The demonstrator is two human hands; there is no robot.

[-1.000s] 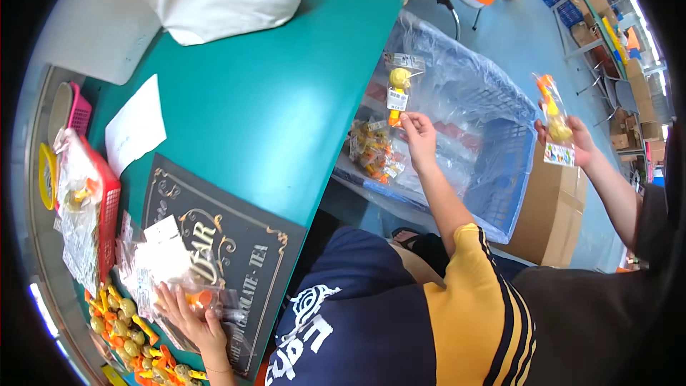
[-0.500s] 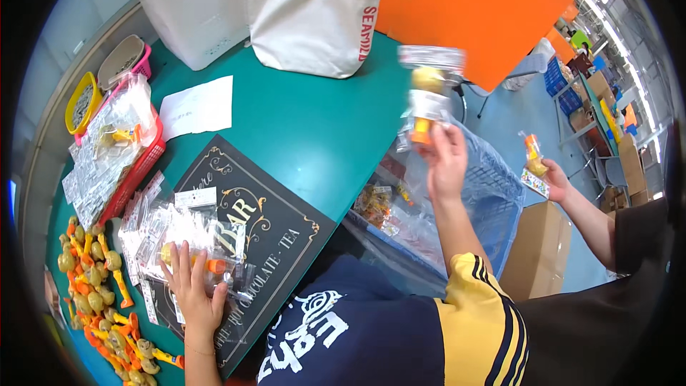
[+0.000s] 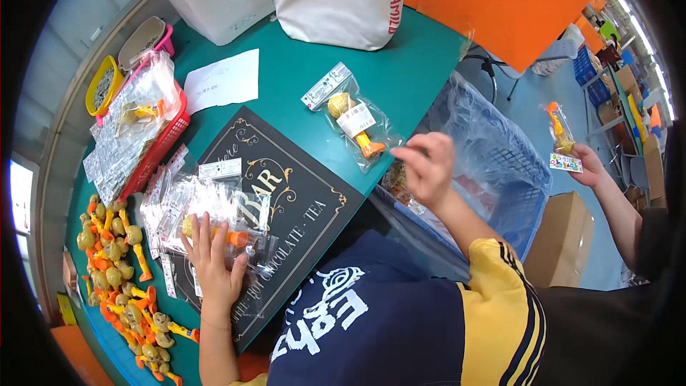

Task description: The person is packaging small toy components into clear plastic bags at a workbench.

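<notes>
My left hand (image 3: 218, 261) lies with its fingers spread on a pile of clear plastic bags (image 3: 207, 204) with printed labels, on a black printed board. Under those fingers one bag shows a yellow-and-orange toy. My right hand (image 3: 427, 168) is at the table's edge, its fingers curled together and nothing visible in them. Its fingertips are close to the lower right edge of a bagged toy (image 3: 350, 118), which has a round gold head, an orange end and a white label. That bag lies on the green table; whether the fingertips touch it, I cannot tell.
Loose yellow-and-orange toys (image 3: 118, 279) are heaped at left. Behind them stands a red basket (image 3: 153, 161) of labels, beside a yellow basket (image 3: 103, 86). A blue lined crate (image 3: 511, 150) stands right. A co-worker's hand (image 3: 587, 164) holds another bagged toy (image 3: 559, 129).
The bagged toy has left my right hand and now lies on the table. That hand has come lower. My left hand stays on the pile, while the whole view has shifted.
</notes>
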